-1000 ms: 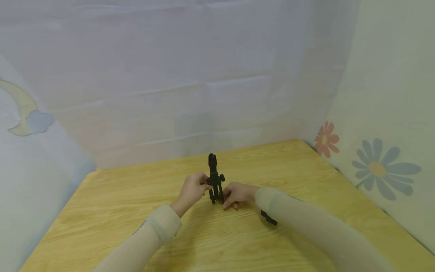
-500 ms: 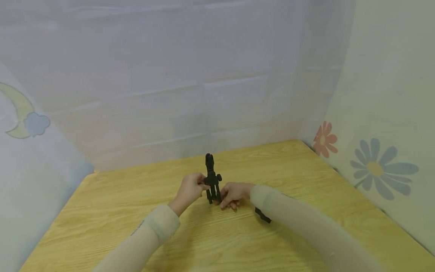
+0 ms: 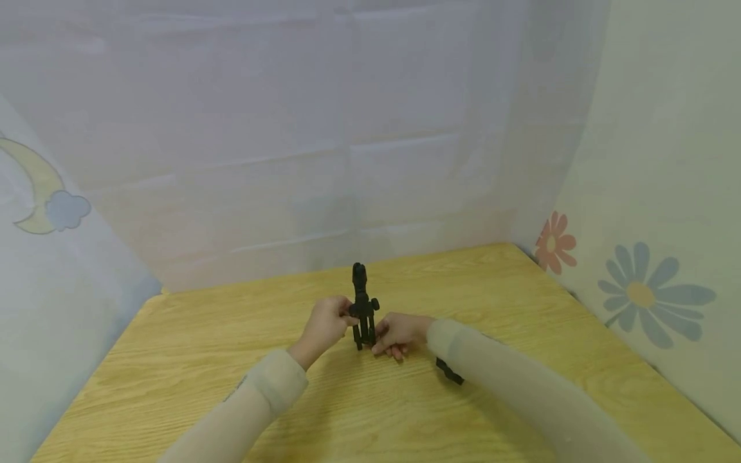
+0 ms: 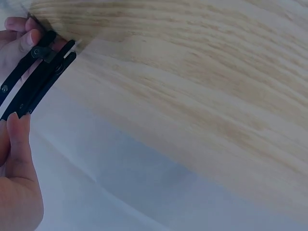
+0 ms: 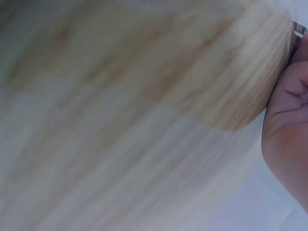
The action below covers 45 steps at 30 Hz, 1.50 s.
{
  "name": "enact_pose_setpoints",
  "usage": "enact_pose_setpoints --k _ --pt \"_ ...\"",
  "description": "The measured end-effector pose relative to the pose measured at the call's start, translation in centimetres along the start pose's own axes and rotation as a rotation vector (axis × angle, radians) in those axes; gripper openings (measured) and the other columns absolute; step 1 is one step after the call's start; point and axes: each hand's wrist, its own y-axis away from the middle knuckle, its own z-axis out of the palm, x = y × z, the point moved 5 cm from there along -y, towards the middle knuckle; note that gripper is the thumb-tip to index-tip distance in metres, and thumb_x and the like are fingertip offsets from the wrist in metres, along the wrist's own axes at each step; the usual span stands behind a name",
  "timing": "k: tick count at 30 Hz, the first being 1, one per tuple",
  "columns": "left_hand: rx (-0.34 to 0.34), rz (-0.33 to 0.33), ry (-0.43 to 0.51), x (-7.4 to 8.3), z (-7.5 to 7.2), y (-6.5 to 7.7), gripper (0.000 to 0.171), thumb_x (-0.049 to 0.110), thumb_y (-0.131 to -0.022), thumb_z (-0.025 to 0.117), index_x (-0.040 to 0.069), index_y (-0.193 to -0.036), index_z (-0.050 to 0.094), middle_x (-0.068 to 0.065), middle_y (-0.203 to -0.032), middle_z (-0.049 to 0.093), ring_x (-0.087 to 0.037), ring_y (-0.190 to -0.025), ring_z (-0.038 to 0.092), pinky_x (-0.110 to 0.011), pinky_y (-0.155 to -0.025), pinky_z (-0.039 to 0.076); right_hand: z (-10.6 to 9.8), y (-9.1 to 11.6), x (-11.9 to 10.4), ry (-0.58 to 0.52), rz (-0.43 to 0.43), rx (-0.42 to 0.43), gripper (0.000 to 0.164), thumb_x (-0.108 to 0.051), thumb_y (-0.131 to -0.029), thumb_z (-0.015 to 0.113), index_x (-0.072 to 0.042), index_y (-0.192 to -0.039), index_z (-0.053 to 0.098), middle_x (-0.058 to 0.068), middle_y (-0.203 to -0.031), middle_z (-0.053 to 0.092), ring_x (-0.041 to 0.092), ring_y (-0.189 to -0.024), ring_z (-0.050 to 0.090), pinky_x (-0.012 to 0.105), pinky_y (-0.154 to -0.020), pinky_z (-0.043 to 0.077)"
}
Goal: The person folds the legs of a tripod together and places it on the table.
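A small black tripod [image 3: 362, 307] stands upright in the middle of the head view, its legs close together and a knob on its right side. My left hand [image 3: 325, 321] pinches it just above the legs, between thumb and fingers. Low on the right side, my right hand [image 3: 401, 330] has its thumb and fingers curled at the lower end of a leg. In the left wrist view the tripod's legs [image 4: 36, 82] run between both hands. The right wrist view catches only part of my right hand [image 5: 291, 108]; its fingertips are out of sight.
Another black piece [image 3: 449, 372] lies on the wooden table [image 3: 231, 315], partly hidden beneath my right forearm. A pale cloth backdrop [image 3: 278, 161] hangs behind the table's far edge, with printed walls at both sides.
Both hands keep their hold on the tripod, which stays nearly in place. The view shifts slightly, and the right fingers move a little at the leg's lower end.
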Motion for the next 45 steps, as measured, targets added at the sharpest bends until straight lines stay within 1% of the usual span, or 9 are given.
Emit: enact_pose_setpoints --k 3,6,10,13,17,24,32,36,45 --pt "-0.017 -0.003 -0.006 0.0 0.1 -0.1 0.004 -0.004 -0.085 0.070 -0.005 -0.087 0.066 -0.009 -0.074 0.065 -0.012 -0.052 0.051 -0.026 -0.049 0.046 -0.1 0.4 0.1 -0.022 -0.001 0.018 0.010 -0.009 -0.091 0.069 -0.003 -0.099 0.070 0.003 -0.063 0.060 0.008 -0.045 0.053 0.019 -0.042 0.041" --pt "-0.032 -0.006 0.000 0.1 0.2 -0.2 0.004 -0.004 -0.085 0.070 -0.005 -0.087 0.066 -0.008 -0.074 0.064 -0.012 -0.052 0.051 -0.027 -0.049 0.046 -0.1 0.8 0.2 -0.059 -0.002 0.039 0.010 -0.007 -0.092 0.067 -0.001 -0.099 0.070 0.004 -0.065 0.061 0.008 -0.047 0.055 0.020 -0.045 0.044" --pt "-0.035 -0.029 0.031 -0.1 0.2 -0.3 0.004 -0.006 -0.085 0.069 -0.005 -0.088 0.066 -0.012 -0.077 0.066 -0.027 -0.063 0.062 -0.028 -0.051 0.051 -0.2 0.9 0.3 -0.080 -0.022 0.066 0.010 -0.006 -0.092 0.066 0.001 -0.098 0.070 0.005 -0.065 0.062 0.008 -0.048 0.056 0.019 -0.045 0.045" --pt "-0.030 -0.047 0.070 -0.2 0.2 -0.2 0.005 -0.007 -0.085 0.069 -0.006 -0.089 0.066 -0.013 -0.079 0.066 -0.037 -0.075 0.065 -0.029 -0.054 0.053 -0.1 0.8 0.2 -0.065 -0.032 0.083 0.008 -0.006 -0.092 0.067 0.001 -0.095 0.070 0.004 -0.063 0.061 0.008 -0.046 0.056 0.019 -0.044 0.045" --pt "-0.027 -0.056 0.095 -0.3 0.2 -0.1 0.006 -0.007 -0.085 0.069 -0.006 -0.091 0.066 -0.012 -0.080 0.066 -0.036 -0.077 0.065 -0.029 -0.055 0.054 0.1 0.7 -0.1 -0.049 -0.022 0.102 0.005 -0.005 -0.091 0.068 0.000 -0.091 0.070 0.005 -0.060 0.060 0.008 -0.044 0.056 0.019 -0.042 0.045" --pt "-0.042 -0.072 0.114 -0.4 0.2 -0.1 0.007 -0.005 -0.087 0.068 -0.005 -0.094 0.066 -0.020 -0.090 0.068 -0.029 -0.078 0.065 -0.030 -0.058 0.055 0.2 1.0 -0.4 -0.036 -0.024 0.126 0.006 -0.005 -0.090 0.069 0.000 -0.092 0.069 0.005 -0.060 0.061 0.009 -0.044 0.057 0.019 -0.042 0.046" --pt "-0.047 -0.057 0.188 -1.0 0.4 0.2 0.005 -0.003 -0.089 0.068 -0.005 -0.092 0.065 -0.017 -0.089 0.069 -0.039 -0.086 0.066 -0.029 -0.060 0.056 0.1 1.6 -0.2 -0.053 -0.048 0.165 0.010 -0.002 -0.090 0.068 0.004 -0.098 0.069 0.007 -0.065 0.061 0.011 -0.048 0.058 0.022 -0.046 0.049" --pt "-0.058 -0.061 0.227 -1.4 0.5 0.0 0.007 -0.002 -0.088 0.069 -0.007 -0.092 0.065 -0.019 -0.090 0.069 -0.040 -0.088 0.066 -0.030 -0.061 0.057 0.1 1.2 -0.1 -0.052 -0.038 0.192 0.007 -0.001 -0.090 0.068 0.004 -0.095 0.069 0.006 -0.063 0.060 0.010 -0.046 0.058 0.022 -0.045 0.049" --pt "-0.065 -0.086 0.297 -2.1 0.5 -0.4 0.007 -0.004 -0.086 0.070 -0.005 -0.090 0.064 -0.015 -0.086 0.068 -0.041 -0.089 0.065 -0.033 -0.063 0.058 0.1 0.4 0.0 0.020 -0.019 0.232 0.005 -0.004 -0.088 0.071 0.001 -0.087 0.069 0.004 -0.060 0.061 0.009 -0.044 0.056 0.020 -0.043 0.046"
